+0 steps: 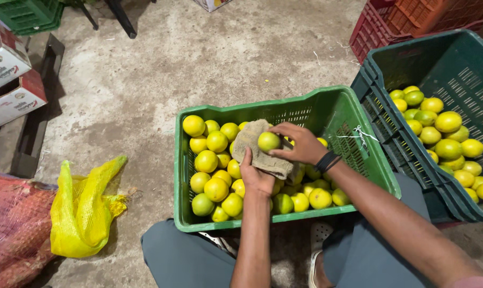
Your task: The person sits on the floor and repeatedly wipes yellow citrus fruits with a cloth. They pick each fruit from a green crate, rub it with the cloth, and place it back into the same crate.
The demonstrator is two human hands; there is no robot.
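Observation:
My left hand [256,176] grips a rough tan cloth [254,144] from below, over a light green crate [209,113] full of yellow-green citrus fruits [216,188]. My right hand [300,144] presses one greenish fruit [268,141] against the cloth; a dark band circles that wrist. Both hands hover above the fruit pile in the crate's middle.
A dark green crate [454,58] at right holds several more citrus fruits [447,121]. Red and orange crates [412,18] stand behind it. An empty yellow net bag [84,210] and a red net sack [12,224] lie at left, near cardboard boxes [6,80]. Concrete floor [198,53] lies beyond.

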